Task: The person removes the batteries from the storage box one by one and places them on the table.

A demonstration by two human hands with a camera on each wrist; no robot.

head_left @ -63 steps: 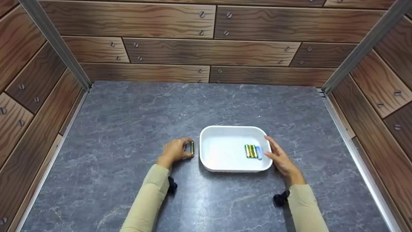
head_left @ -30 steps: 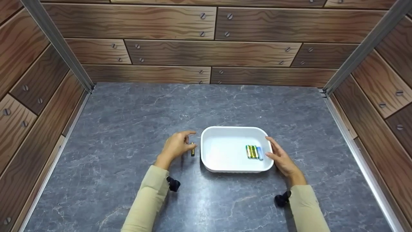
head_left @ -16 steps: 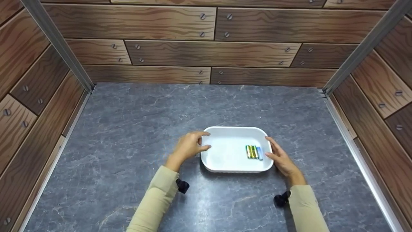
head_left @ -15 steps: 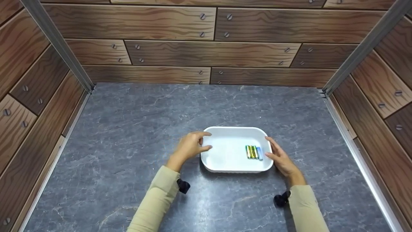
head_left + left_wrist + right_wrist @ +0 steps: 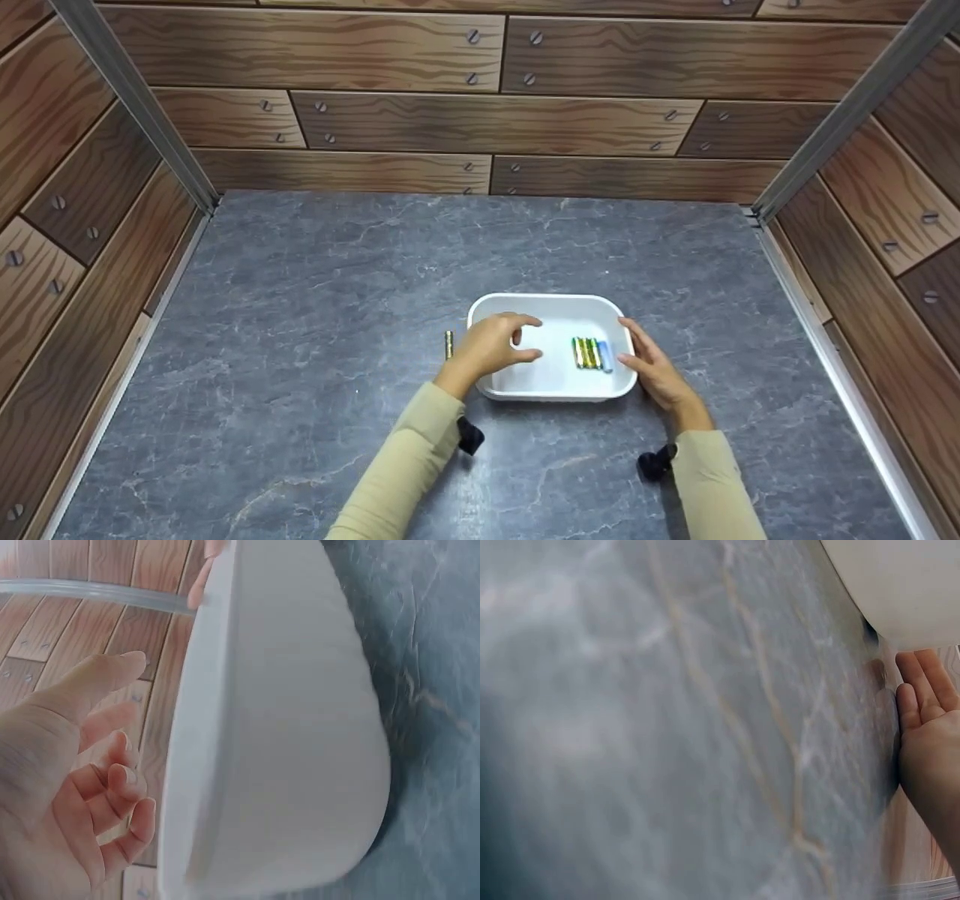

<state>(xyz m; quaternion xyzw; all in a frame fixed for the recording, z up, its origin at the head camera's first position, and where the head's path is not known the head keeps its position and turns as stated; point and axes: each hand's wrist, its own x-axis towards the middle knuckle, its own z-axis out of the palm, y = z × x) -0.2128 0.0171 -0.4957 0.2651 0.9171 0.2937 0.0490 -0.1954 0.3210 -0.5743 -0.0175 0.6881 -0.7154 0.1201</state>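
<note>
A white tub (image 5: 551, 395) rests on the table. Inside, toward its right end, several batteries lie side by side: green-and-gold ones (image 5: 586, 352) and a pale blue one (image 5: 605, 356). My left hand (image 5: 491, 346) is over the tub's left part, thumb and forefinger spread with nothing between them; in the left wrist view the other fingers of that hand (image 5: 82, 787) are loosely bent. My right hand (image 5: 660, 375) holds the tub's right rim, thumb and forefinger tips over it. A gold-and-black battery (image 5: 449, 343) lies outside, left of the tub, partly hidden by my left hand.
The grey marbled table (image 5: 300, 300) extends around the tub. Wood-print panels (image 5: 495, 124) close off the back and both sides, with metal rails (image 5: 836, 367) along the table's edges. A small black camera (image 5: 470, 436) sits at my left wrist, another (image 5: 657, 463) at my right.
My left hand let go of the gold-and-black battery beside the tub, then moved right, over the rim and above the tub's inside. My right hand and the tub's batteries stay in place.
</note>
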